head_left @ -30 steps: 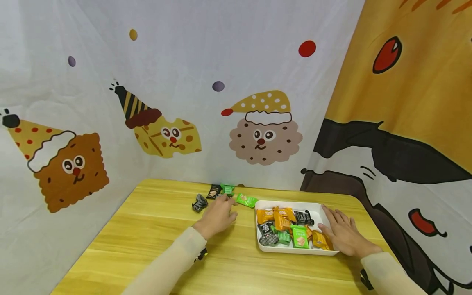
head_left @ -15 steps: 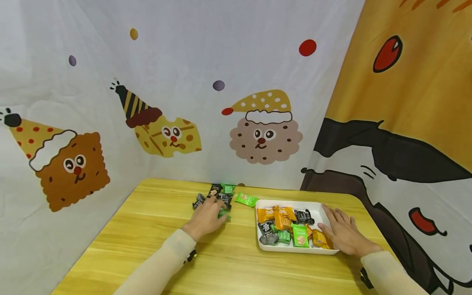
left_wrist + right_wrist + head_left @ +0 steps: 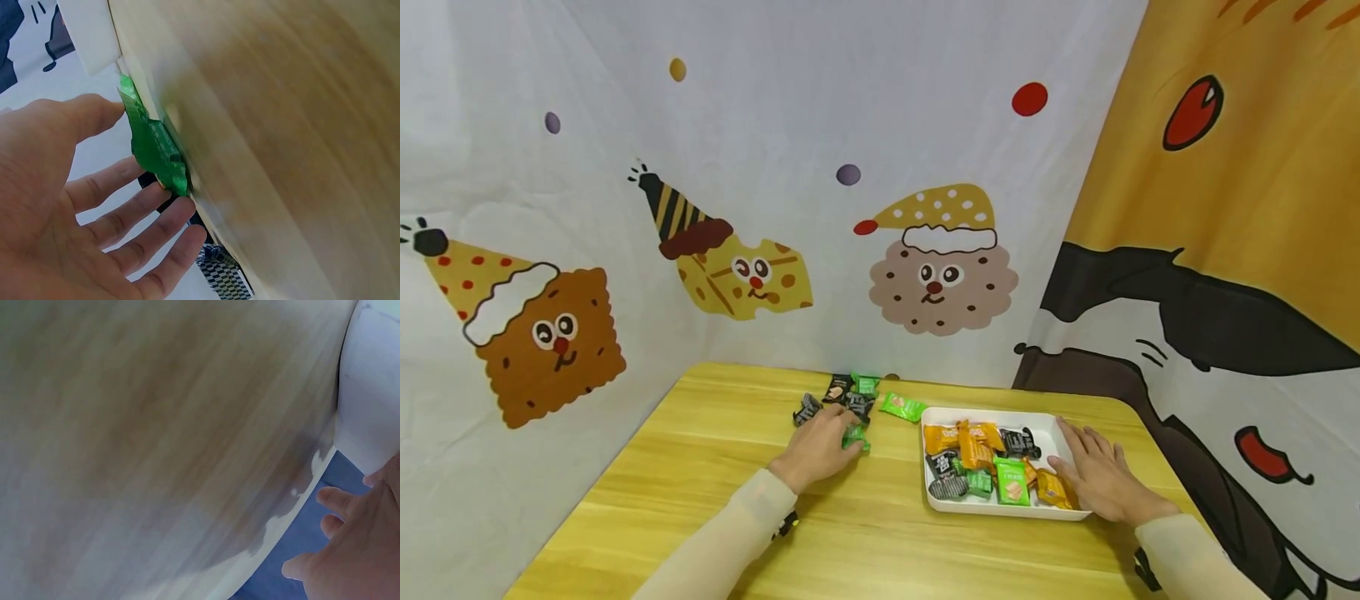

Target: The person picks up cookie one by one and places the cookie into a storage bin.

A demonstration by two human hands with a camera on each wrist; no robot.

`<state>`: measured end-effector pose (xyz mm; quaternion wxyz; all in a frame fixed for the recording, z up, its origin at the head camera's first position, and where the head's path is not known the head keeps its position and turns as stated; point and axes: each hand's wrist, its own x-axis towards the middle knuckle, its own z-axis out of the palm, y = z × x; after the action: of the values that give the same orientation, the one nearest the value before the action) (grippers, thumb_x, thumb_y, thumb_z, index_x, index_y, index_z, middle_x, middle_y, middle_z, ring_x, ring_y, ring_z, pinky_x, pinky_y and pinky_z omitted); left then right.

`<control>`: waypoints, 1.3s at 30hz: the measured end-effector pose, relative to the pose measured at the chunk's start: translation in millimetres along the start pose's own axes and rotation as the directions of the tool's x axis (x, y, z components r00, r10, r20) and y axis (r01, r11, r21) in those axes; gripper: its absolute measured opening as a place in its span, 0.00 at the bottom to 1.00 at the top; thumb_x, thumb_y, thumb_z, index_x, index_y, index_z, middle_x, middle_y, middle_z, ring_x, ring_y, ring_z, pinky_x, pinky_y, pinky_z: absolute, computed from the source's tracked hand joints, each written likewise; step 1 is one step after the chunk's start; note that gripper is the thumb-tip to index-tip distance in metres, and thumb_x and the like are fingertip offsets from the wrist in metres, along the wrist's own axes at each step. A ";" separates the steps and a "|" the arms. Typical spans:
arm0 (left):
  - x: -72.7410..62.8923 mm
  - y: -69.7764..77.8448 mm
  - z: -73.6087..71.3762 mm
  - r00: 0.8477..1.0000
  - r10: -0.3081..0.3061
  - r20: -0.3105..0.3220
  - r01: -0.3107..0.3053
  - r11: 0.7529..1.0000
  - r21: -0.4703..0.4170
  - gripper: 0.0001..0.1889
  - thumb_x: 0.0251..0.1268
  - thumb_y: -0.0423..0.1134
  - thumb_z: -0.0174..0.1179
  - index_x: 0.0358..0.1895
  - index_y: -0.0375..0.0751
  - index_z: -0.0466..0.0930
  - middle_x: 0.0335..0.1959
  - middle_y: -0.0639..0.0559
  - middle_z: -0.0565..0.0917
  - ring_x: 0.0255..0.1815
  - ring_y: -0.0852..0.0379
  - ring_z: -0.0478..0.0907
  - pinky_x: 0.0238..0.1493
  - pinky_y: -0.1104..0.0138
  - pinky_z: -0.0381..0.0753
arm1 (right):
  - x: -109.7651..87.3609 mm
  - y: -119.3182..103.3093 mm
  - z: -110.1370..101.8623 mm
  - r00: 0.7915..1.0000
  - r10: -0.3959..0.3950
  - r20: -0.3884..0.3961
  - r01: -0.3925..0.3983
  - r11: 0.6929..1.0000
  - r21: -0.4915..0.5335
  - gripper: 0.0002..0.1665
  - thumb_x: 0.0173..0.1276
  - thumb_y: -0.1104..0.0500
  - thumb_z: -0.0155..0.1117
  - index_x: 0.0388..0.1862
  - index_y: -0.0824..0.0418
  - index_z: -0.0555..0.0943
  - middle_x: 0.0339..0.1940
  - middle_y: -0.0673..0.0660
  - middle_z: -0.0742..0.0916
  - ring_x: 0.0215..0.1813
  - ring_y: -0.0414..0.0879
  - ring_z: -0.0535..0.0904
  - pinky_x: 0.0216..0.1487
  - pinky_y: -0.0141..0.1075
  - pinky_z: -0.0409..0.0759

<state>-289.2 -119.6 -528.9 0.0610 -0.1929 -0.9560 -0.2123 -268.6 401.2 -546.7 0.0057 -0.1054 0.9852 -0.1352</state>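
My left hand (image 3: pixel 820 446) is at a green snack packet (image 3: pixel 855 435) on the wooden table. In the left wrist view the thumb tip is right at one end of this packet (image 3: pixel 156 150). The fingers, loosely bent, reach to its other end without closing round it. Black packets (image 3: pixel 859 406) lie just beyond the fingertips. My right hand (image 3: pixel 1105 475) rests with fairly straight fingers along the right rim of a white tray (image 3: pixel 1052 421). Orange packets (image 3: pixel 976 450), black ones and green ones lie in the tray. The right wrist view shows this hand beside the tray's white wall (image 3: pixel 369 394).
A light green packet (image 3: pixel 902 407) lies between the loose group and the tray. Another black packet (image 3: pixel 838 387) and a green one (image 3: pixel 867 385) are near the table's back edge. A printed cloth (image 3: pixel 775 100) hangs directly behind the table (image 3: pixel 700 467).
My left hand has drawn back and left from the black packets, uncovering one, and is now at the nearer green packet. The right hand has stayed on the tray.
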 end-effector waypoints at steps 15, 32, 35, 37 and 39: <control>-4.1 -0.5 -12.3 0.990 0.002 0.143 0.005 0.999 -0.047 0.24 0.80 0.48 0.75 0.72 0.43 0.87 0.71 0.37 0.83 0.57 0.45 0.86 0.61 0.42 0.93 | -1.4 -1.9 -3.2 1.000 0.008 0.003 -0.008 1.000 0.005 0.53 0.96 0.32 0.50 0.99 0.63 0.50 0.91 0.86 0.63 0.90 0.89 0.53 0.80 0.94 0.46; -3.6 9.3 -8.2 0.986 0.035 0.164 -0.018 0.994 -0.104 0.28 0.80 0.38 0.77 0.78 0.39 0.82 0.73 0.33 0.81 0.42 0.53 0.82 0.48 0.54 0.89 | -0.9 -2.6 -7.3 1.000 0.021 0.009 -0.021 1.000 0.004 0.53 0.95 0.31 0.51 0.99 0.64 0.53 0.93 0.81 0.63 0.90 0.89 0.53 0.81 0.94 0.46; -4.7 10.6 -8.0 0.987 0.025 0.161 -0.012 0.996 -0.086 0.29 0.80 0.41 0.77 0.78 0.38 0.83 0.75 0.30 0.80 0.49 0.48 0.87 0.54 0.49 0.93 | -0.7 -2.9 -8.2 1.000 0.022 0.014 -0.023 1.000 0.019 0.54 0.95 0.31 0.51 0.98 0.65 0.53 0.93 0.83 0.63 0.90 0.90 0.52 0.80 0.94 0.46; -5.7 10.8 -7.8 0.987 0.020 0.159 -0.009 0.997 -0.071 0.28 0.80 0.44 0.78 0.76 0.39 0.84 0.74 0.30 0.81 0.55 0.44 0.88 0.58 0.47 0.94 | -0.2 -3.6 -9.0 1.000 0.021 0.015 -0.021 0.999 0.027 0.54 0.94 0.30 0.51 0.98 0.66 0.53 0.92 0.83 0.62 0.90 0.90 0.52 0.80 0.94 0.47; -6.4 10.3 -7.4 0.987 0.019 0.157 -0.010 0.998 -0.057 0.28 0.79 0.44 0.79 0.75 0.39 0.85 0.72 0.32 0.82 0.58 0.44 0.87 0.60 0.46 0.94 | 1.5 -3.7 -9.3 1.000 0.016 0.008 -0.016 1.000 0.024 0.55 0.94 0.30 0.51 0.98 0.66 0.54 0.93 0.83 0.62 0.90 0.89 0.53 0.81 0.93 0.48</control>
<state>-279.0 -116.4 -519.6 -0.0188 -0.2175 -0.9501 -0.2228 -269.7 399.9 -536.6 0.0118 -0.0979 0.9842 -0.1468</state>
